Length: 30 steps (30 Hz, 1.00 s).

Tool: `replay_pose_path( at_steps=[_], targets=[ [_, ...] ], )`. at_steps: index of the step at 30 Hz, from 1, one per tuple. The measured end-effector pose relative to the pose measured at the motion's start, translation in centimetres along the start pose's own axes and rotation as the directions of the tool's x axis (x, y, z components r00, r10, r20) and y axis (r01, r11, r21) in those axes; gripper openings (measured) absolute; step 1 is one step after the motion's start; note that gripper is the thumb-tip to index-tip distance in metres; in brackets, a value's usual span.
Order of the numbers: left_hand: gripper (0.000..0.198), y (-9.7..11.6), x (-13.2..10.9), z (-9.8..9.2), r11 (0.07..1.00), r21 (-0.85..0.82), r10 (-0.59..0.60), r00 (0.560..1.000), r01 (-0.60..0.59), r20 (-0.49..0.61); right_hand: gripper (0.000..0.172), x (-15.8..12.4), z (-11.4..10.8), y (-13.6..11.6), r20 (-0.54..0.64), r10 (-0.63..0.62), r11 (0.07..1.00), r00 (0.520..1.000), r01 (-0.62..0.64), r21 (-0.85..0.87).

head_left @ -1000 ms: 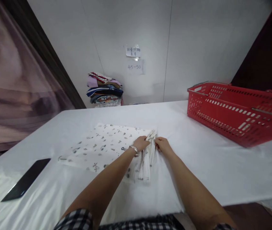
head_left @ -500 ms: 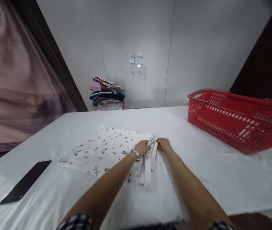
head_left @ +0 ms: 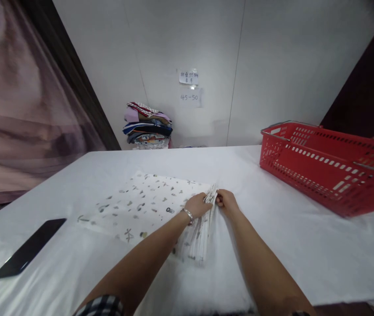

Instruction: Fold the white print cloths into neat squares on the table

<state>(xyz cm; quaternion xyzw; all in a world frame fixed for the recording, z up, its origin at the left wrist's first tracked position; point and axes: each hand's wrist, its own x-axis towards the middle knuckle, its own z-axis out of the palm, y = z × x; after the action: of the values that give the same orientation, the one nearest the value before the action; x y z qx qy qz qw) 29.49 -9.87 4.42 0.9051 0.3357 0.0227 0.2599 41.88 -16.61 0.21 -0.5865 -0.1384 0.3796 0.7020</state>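
Note:
A white cloth with small dark and grey prints (head_left: 147, 199) lies on the white-covered table (head_left: 114, 164). Its left part is spread flat, while the right end is gathered into narrow pleats. My left hand (head_left: 199, 205), with a silver bracelet at the wrist, is closed around the upper part of the pleats. Close beside it, my right hand (head_left: 226, 200) pinches the right edge of the gathered cloth near its top. The lower ends of the pleats fan out toward me on the table.
A red basket (head_left: 312, 169) with metal handles stands at the right. A dark flat panel (head_left: 30, 248) lies at the left. Folded fabrics (head_left: 147, 127) are stacked beyond the far edge, near paper signs (head_left: 190, 97) on the wall. A pink curtain (head_left: 25, 109) hangs at left.
The view has shifted slightly. The pleated bundle looks a little thicker under my left hand. Both hands remain on the cloth in nearly the same place.

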Motion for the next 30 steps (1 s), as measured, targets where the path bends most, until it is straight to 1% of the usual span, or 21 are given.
replay_pose_path(
  at_steps=[3, 6, 9, 11, 13, 16, 19, 22, 26, 30],
  targets=[
    [0.032, 0.3, -0.1, 0.1, 1.0, 0.027, 0.0, 1.0, 0.0, 0.002, 0.023, 0.0, 0.0, 0.1, -0.018, -0.004, 1.0, 1.0, 0.004, -0.028],
    [0.034, 0.2, -0.2, 0.2, 0.999, 0.03, 0.02, 1.0, -0.02, 0.005, 0.02, 0.2, 0.0, 0.3, -0.094, -0.024, 0.998, 0.995, 0.019, -0.062],
    [0.036, -0.1, -0.1, 0.1, 0.998, -0.01, 0.054, 0.998, -0.054, 0.019, 0.018, 0.5, 0.0, 0.4, -0.164, -0.043, 0.995, 0.986, 0.028, -0.092],
    [0.036, -0.3, 0.0, 0.0, 0.997, -0.044, 0.06, 0.998, -0.059, 0.036, 0.018, 0.6, 0.0, 0.2, -0.177, -0.044, 0.993, 0.983, 0.023, -0.118],
    [0.036, -0.4, 0.2, -0.1, 0.996, -0.082, 0.045, 0.998, -0.041, 0.049, 0.018, 0.4, 0.0, 0.0, -0.169, -0.041, 0.988, 0.985, 0.016, -0.151],
    [0.033, -0.5, 0.6, -0.2, 0.992, -0.124, 0.014, 0.998, -0.006, 0.058, 0.02, -0.2, 0.0, -0.3, -0.109, -0.021, 0.975, 0.994, -0.004, -0.224],
    [0.028, -0.5, 0.8, -0.2, 0.993, -0.118, 0.007, 0.998, 0.0, 0.062, 0.025, -0.7, -0.2, -0.5, -0.031, 0.012, 0.947, 0.999, -0.021, -0.322],
    [0.027, -0.4, 0.8, -0.2, 0.994, -0.104, 0.019, 0.998, -0.012, 0.065, 0.027, -0.9, -0.3, -0.5, 0.009, 0.021, 0.921, 1.0, -0.016, -0.39],
    [0.027, 0.0, 0.3, -0.3, 0.994, -0.099, 0.041, 0.996, -0.034, 0.074, 0.026, -0.7, -0.2, -0.4, 0.004, 0.01, 0.921, 1.0, -0.008, -0.388],
    [0.022, 0.4, 0.1, -0.7, 0.991, -0.116, 0.077, 0.991, -0.065, 0.105, 0.026, -0.6, -0.2, -0.5, -0.007, 0.044, 0.936, 0.999, -0.043, -0.349]
  ],
)
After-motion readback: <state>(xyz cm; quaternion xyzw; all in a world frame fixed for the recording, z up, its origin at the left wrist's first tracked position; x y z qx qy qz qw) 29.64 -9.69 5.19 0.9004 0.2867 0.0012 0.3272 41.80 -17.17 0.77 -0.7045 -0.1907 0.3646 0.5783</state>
